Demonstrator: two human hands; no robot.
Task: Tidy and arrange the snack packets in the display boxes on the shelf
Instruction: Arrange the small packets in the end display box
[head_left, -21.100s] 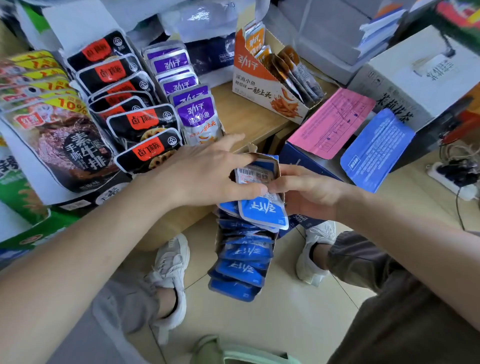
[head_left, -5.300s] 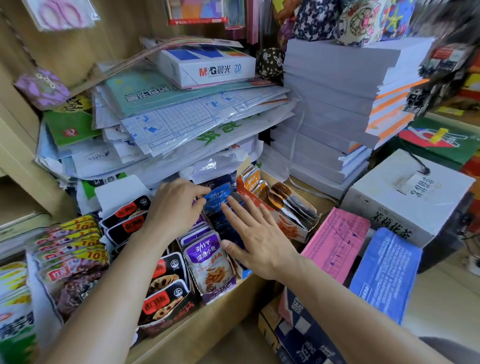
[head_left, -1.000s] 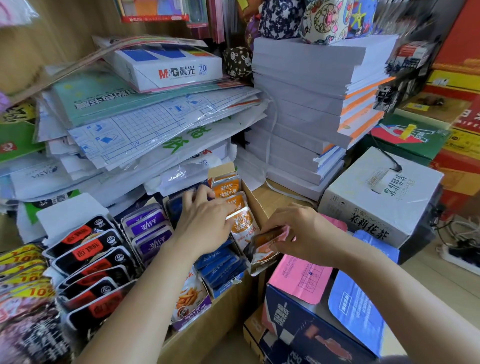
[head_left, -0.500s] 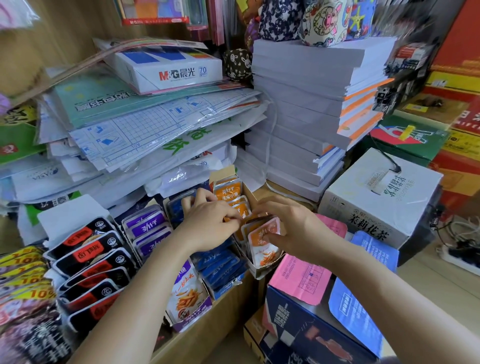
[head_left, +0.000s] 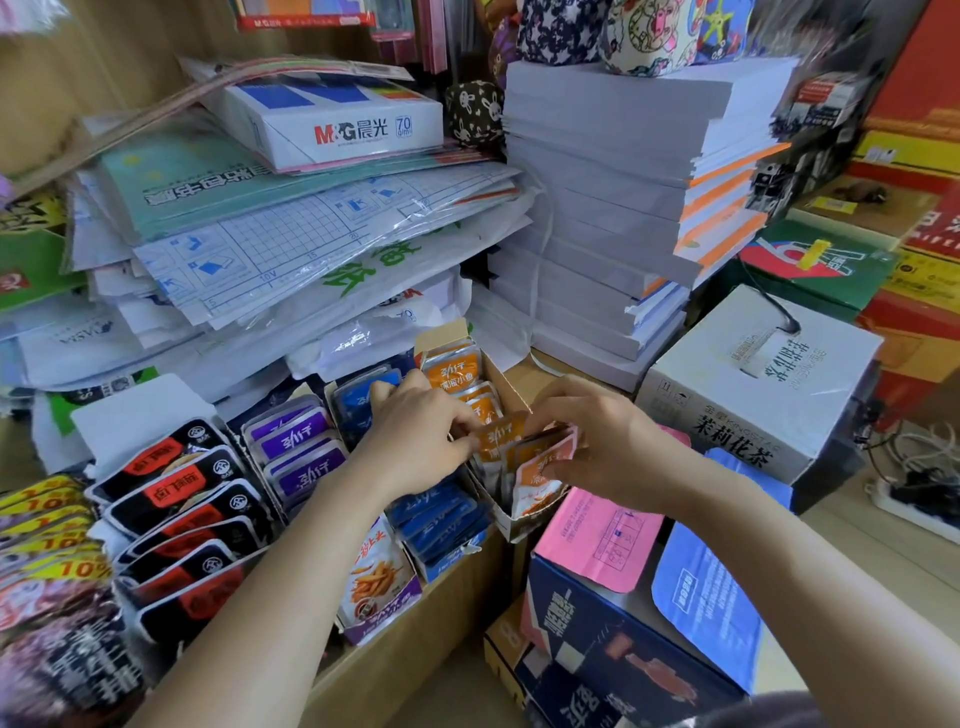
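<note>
An open cardboard display box (head_left: 511, 522) of orange snack packets (head_left: 453, 371) stands at the right end of the wooden shelf. My left hand (head_left: 415, 441) reaches over the box of blue packets (head_left: 436, 514) and pinches the top of an orange packet (head_left: 497, 435) in the middle of the row. My right hand (head_left: 597, 441) grips the front orange packets (head_left: 540, 470) from the right side. Left of these stand boxes of purple packets (head_left: 304, 447) and black-and-red packets (head_left: 176, 499).
Piled plastic-wrapped papers (head_left: 291, 234) and a tall stack of white paper reams (head_left: 613, 208) crowd the shelf behind the boxes. A white tea carton (head_left: 753, 389) sits to the right. Below it is a dark blue carton (head_left: 613, 660) with pink and blue flaps.
Over the last second my right hand has brought the front orange packet back upright into the box, and my left hand has moved right onto the middle orange packets.
</note>
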